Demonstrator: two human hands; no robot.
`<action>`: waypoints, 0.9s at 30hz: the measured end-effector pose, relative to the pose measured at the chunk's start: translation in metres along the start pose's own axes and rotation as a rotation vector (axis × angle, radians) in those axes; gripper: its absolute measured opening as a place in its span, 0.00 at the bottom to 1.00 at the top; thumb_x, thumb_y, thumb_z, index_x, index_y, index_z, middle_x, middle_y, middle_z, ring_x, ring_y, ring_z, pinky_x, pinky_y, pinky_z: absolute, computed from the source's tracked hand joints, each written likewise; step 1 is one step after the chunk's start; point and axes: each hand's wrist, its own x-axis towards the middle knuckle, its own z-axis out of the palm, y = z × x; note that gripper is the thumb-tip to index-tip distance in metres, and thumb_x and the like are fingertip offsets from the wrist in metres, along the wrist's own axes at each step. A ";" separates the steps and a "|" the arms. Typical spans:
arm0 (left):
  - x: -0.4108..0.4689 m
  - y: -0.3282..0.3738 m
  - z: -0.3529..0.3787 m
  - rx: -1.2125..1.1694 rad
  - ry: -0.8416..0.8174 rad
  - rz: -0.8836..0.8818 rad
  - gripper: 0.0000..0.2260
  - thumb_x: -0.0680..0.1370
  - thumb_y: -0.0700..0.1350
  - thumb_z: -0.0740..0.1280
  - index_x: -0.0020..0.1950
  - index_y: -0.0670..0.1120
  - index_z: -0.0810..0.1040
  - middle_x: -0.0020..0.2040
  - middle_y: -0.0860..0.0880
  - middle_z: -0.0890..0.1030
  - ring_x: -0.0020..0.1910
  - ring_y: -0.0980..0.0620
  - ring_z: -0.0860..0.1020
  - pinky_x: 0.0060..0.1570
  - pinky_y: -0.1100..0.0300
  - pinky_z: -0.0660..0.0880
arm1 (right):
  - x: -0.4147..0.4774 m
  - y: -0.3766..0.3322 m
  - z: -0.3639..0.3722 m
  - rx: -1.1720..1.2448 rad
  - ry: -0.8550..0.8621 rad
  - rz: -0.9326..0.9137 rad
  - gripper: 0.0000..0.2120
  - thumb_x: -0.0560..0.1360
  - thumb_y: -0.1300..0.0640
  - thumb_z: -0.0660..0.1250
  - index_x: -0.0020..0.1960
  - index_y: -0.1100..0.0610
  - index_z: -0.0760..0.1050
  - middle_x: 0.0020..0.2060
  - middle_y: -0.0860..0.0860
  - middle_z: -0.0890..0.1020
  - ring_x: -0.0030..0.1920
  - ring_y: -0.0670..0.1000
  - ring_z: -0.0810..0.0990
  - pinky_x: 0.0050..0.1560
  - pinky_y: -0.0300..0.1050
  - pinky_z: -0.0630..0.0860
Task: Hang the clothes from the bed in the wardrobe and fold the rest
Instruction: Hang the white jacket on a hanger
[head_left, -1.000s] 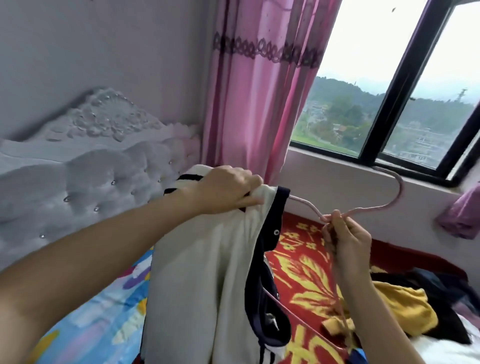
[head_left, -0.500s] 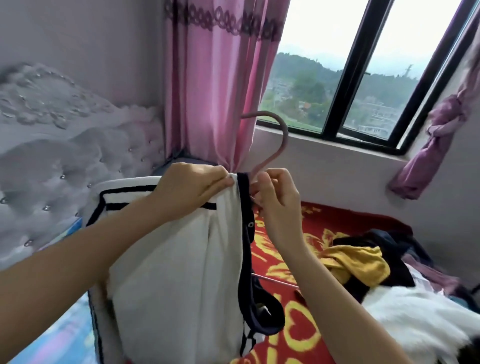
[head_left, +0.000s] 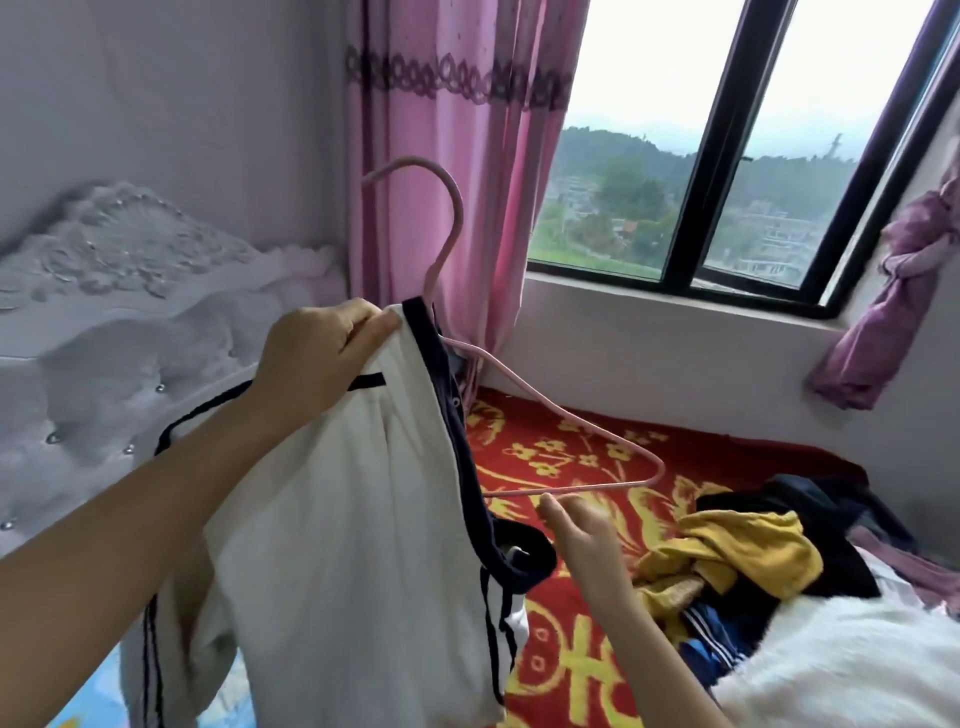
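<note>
I hold up a cream knit cardigan (head_left: 343, 509) with navy trim over the bed. My left hand (head_left: 317, 358) pinches its collar at the top, fingers closed on the fabric. A pink wire hanger (head_left: 524, 395) sits with its left half inside the cardigan; its hook points up and its right arm sticks out bare. My right hand (head_left: 582, 535) is just under the hanger's bottom bar, fingers apart, fingertips near or touching the bar. A pile of clothes, with a yellow garment (head_left: 737, 545) on top of dark ones, lies on the bed at right.
The bed has a red and yellow patterned blanket (head_left: 571, 457), a white fluffy blanket (head_left: 831, 670) at lower right and a white tufted headboard (head_left: 130, 338) at left. A pink curtain (head_left: 457, 156) and a window (head_left: 727, 182) are behind. A purple tied curtain (head_left: 904, 291) hangs right.
The hanger's hook has swung upright and its right arm now sticks out of the cardigan. My right hand let go near the hook and dropped to below the bottom bar.
</note>
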 end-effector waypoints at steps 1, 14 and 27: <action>0.002 0.000 0.000 -0.003 0.003 -0.009 0.24 0.75 0.56 0.55 0.45 0.37 0.81 0.23 0.56 0.66 0.29 0.47 0.70 0.35 0.58 0.62 | 0.002 -0.003 0.005 -0.070 -0.111 0.000 0.09 0.76 0.50 0.65 0.42 0.53 0.78 0.38 0.49 0.80 0.37 0.46 0.79 0.36 0.33 0.72; -0.022 -0.056 -0.011 0.195 0.168 0.197 0.24 0.81 0.52 0.54 0.38 0.34 0.76 0.26 0.38 0.75 0.23 0.39 0.75 0.28 0.59 0.63 | 0.029 -0.037 -0.079 0.220 0.026 0.140 0.15 0.73 0.73 0.62 0.29 0.65 0.77 0.16 0.52 0.70 0.15 0.47 0.65 0.17 0.32 0.59; -0.022 -0.058 0.007 0.338 0.165 0.444 0.14 0.84 0.50 0.49 0.44 0.46 0.66 0.25 0.40 0.72 0.18 0.43 0.72 0.17 0.57 0.66 | 0.043 -0.118 -0.114 0.051 0.106 -0.023 0.11 0.69 0.72 0.66 0.35 0.61 0.82 0.28 0.58 0.79 0.26 0.51 0.74 0.27 0.39 0.70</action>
